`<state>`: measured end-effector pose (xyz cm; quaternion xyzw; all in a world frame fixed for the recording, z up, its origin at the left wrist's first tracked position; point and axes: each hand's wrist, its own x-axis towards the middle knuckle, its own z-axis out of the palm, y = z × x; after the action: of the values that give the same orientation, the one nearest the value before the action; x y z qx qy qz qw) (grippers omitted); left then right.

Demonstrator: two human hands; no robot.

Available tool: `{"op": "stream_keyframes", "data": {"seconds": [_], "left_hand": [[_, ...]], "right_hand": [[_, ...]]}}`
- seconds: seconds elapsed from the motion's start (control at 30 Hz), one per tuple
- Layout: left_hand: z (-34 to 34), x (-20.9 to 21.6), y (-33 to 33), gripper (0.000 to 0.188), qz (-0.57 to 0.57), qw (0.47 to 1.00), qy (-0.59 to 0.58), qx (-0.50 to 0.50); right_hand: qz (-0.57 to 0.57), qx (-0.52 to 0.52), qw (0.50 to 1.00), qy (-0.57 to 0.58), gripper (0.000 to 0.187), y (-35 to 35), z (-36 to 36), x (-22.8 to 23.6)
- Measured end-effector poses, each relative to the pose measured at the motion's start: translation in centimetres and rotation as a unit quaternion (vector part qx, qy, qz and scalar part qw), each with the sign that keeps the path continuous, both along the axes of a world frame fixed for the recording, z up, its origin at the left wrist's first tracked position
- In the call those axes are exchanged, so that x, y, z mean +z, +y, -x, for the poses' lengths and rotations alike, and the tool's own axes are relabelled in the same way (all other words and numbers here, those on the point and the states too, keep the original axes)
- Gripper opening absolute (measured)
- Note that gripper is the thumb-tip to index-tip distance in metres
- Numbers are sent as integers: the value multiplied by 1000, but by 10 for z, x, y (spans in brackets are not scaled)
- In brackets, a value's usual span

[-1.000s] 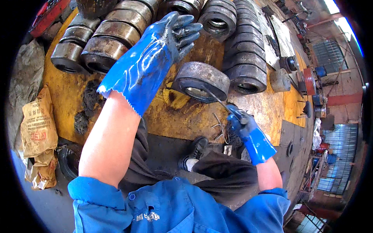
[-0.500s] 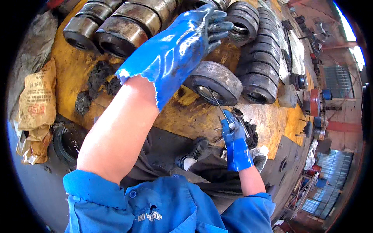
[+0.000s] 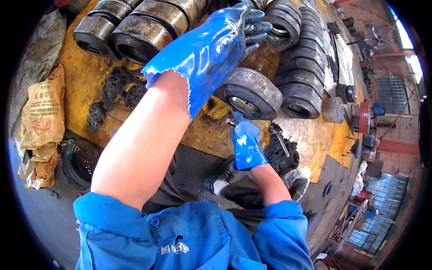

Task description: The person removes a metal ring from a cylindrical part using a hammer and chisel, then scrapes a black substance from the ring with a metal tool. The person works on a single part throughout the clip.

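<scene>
- Head view, left hand: the left hand (image 3: 240,36), in a long blue glove, is held out above the work area with its dark-coated fingers extended and slightly parted; nothing is seen to be gripped, and contact with the things below cannot be told.
- Head view, right hand: the right hand (image 3: 245,139), also gloved, is closed narrowly around a metal tool (image 3: 230,121), of which only a short end is exposed at the finger side.
- Head view, workpiece: the thick, stained ring (image 3: 253,87) is seen on the yellow board (image 3: 204,139), its opening turned toward the person, just beyond the right hand.
- Head view, surroundings: a row of dark rings (image 3: 300,83) is set to the right of the workpiece, shinier cylinders (image 3: 143,38) to the upper left, and black rags (image 3: 283,155) beside the right hand.
- Step in hand (judged): tool work about the ring's opening appears to be under way, the tool being held short of the rim.
- Next move (judged): alignment of the tool with the opening would be called for, with the ring steadied by the left hand.
</scene>
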<state>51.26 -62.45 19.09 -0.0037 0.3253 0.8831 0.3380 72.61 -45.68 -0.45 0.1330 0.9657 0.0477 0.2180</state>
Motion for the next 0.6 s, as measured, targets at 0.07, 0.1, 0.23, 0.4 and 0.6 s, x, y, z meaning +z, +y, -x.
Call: {"op": "stream_keyframes", "data": {"seconds": [0.07, 0.1, 0.23, 0.4, 0.6], "left_hand": [[2, -8, 10, 51, -10, 1000, 0, -24], [2, -10, 16, 51, -14, 999, -2, -34], [7, -7, -7, 51, -14, 1000, 5, -17], [9, -8, -9, 51, -21, 999, -1, -24], [12, -8, -13, 52, -24, 999, -10, -29]], "right_hand": [[-10, 5, 999, -44, 59, 2, -7, 5], [-15, 7, 998, -66, 58, 3, -12, 10], [20, 18, 1000, 7, 55, -11, -15, 43], [59, -19, 998, 7, 55, -3, -1, 24], [70, -36, 997, -19, 51, 1, 3, -19]]}}
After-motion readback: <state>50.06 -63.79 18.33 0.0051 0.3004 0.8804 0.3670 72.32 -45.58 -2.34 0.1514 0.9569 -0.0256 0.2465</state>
